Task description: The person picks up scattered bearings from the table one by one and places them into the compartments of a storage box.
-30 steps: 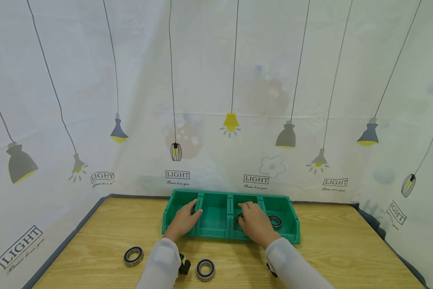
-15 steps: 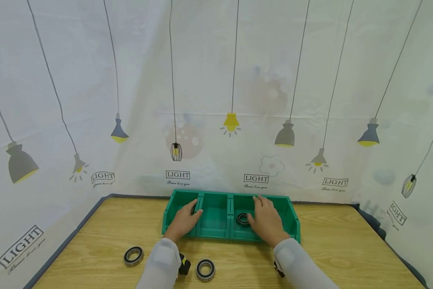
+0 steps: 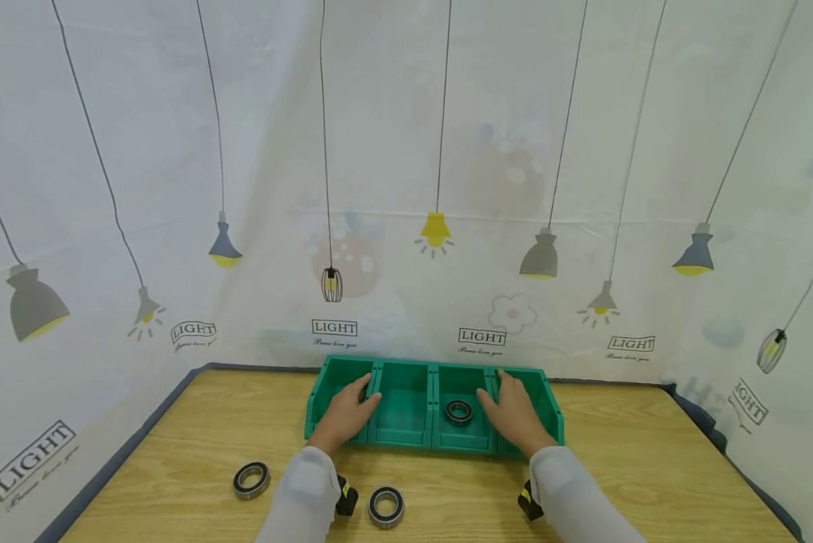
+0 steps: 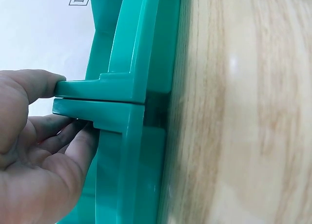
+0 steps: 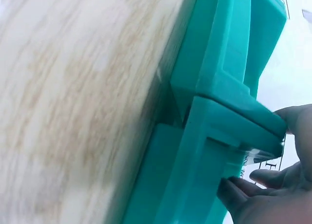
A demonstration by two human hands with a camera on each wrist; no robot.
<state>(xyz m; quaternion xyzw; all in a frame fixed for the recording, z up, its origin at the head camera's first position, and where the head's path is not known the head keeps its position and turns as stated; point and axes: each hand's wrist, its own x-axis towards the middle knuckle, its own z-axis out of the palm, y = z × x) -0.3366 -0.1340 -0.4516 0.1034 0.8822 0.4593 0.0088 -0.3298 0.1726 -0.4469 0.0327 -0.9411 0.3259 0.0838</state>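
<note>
A green row of joined storage bins (image 3: 400,440) stands on the table. My left hand (image 3: 345,416) straddles the double wall between the two leftmost bins; in the left wrist view its thumb and fingers pinch this divider (image 4: 105,107) from both sides. Over the divider (image 5: 234,121) between the two rightmost bins, my right hand (image 3: 519,419) likewise grips, its thumb on one side and fingers on the other. One ball bearing (image 3: 449,414) lies flat in the third bin from the left. The right hand covers much of the rightmost bin.
Two more ball bearings lie on the wooden table (image 3: 651,467) in front of the bins: one bearing (image 3: 239,484) left of the left sleeve, another bearing (image 3: 374,513) between the forearms. A white printed curtain (image 3: 406,302) hangs close behind the bins.
My right hand has moved right, from over the bearing in the third bin to the divider beside it, uncovering that bearing. The rightmost bin's bearing is now hidden. My left hand has stayed put.
</note>
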